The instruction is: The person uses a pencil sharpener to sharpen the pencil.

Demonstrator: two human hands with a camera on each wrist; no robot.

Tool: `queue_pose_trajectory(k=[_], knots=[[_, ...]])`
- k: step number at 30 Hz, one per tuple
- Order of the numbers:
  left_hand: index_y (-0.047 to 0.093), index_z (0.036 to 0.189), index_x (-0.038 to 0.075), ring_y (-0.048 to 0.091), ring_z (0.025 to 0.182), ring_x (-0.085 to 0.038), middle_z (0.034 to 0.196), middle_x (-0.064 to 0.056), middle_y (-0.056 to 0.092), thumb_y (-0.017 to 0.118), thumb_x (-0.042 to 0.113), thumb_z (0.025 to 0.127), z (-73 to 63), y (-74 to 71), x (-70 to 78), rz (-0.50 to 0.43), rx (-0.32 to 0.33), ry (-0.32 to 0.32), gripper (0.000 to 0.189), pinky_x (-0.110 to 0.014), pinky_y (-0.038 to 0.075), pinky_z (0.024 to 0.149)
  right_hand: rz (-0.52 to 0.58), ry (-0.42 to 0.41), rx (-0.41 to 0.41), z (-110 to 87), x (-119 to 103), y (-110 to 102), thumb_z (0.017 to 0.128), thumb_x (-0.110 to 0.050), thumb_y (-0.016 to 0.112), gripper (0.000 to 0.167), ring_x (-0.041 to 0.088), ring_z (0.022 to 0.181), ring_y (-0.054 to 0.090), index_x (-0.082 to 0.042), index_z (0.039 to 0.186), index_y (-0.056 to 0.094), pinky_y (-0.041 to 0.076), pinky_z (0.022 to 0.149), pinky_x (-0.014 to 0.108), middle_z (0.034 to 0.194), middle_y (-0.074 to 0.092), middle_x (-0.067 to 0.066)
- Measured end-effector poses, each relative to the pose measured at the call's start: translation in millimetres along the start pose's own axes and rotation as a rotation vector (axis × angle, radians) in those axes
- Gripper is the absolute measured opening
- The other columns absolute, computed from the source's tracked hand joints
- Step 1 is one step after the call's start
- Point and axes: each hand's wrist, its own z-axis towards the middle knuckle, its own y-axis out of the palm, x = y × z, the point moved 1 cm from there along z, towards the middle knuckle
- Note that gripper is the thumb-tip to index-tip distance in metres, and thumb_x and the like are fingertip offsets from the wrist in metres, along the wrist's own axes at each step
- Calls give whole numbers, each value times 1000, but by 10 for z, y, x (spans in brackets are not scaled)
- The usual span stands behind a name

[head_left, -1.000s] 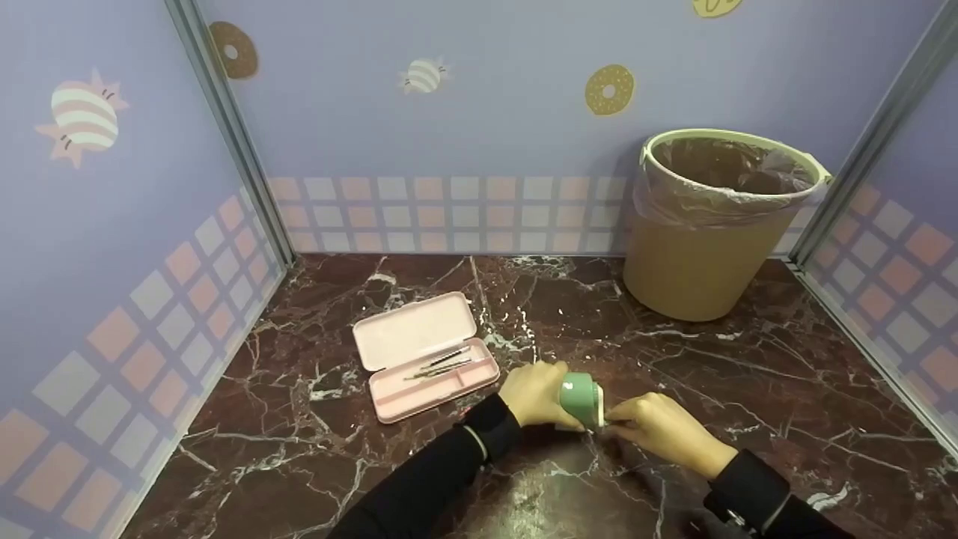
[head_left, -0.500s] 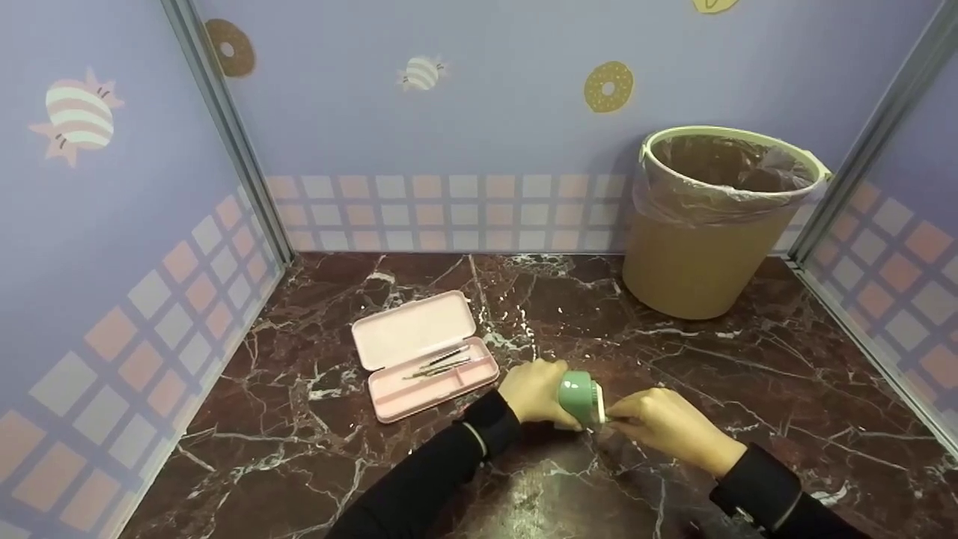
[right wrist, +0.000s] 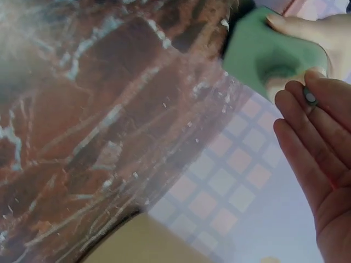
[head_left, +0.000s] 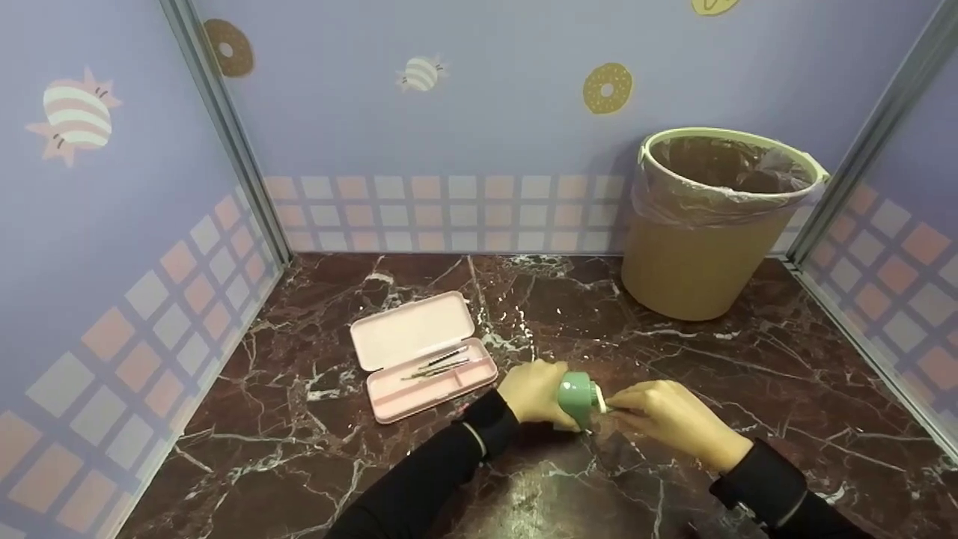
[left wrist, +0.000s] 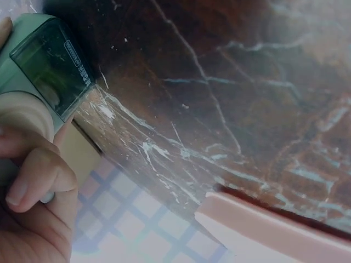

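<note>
Left hand [head_left: 530,391] grips the green pencil sharpener [head_left: 576,393], fingers wrapped round its body. Right hand [head_left: 666,417], on the crank side, pinches the small crank knob [right wrist: 310,97] between thumb and forefinger; the other fingers reach out nearly straight. Cream crank arm [head_left: 601,399] sits between sharpener and right hand. Sharpener is front and center over the bench [head_left: 299,464], between the hands; can't tell if its base touches down. It has a dark see-through window [left wrist: 55,68] with lettering.

Pink pencil case [head_left: 404,399] lies open just left of the left hand, lid [head_left: 412,329] folded back toward the wall. Several slim pencils or pens [head_left: 441,367] lie inside; exact count unclear. White bits [head_left: 522,323] are scattered on the bench beyond the sharpener. Tan bin [head_left: 681,262] with a clear liner stands back right, well apart from the hands.
</note>
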Motion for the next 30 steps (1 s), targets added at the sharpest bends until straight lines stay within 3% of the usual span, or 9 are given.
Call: queue_pose_trajectory(k=[14, 30], knots=[[64, 103, 15, 68, 77, -16, 91, 0, 73, 93, 56, 62, 7, 5, -18, 41, -7, 47, 65, -32, 56, 64, -98, -33, 61, 81, 47, -74, 80, -5, 82, 19, 16, 77, 76, -7, 99, 80, 61, 69, 30, 90, 80, 2], [63, 103, 15, 68, 76, -15, 90, 1, 73, 92, 56, 62, 19, 26, -18, 73, 9, 88, 66, -32, 56, 64, -115, 22, 119, 168, 167, -52, 80, -9, 83, 19, 19, 80, 78, -9, 99, 82, 62, 71, 33, 92, 81, 5]])
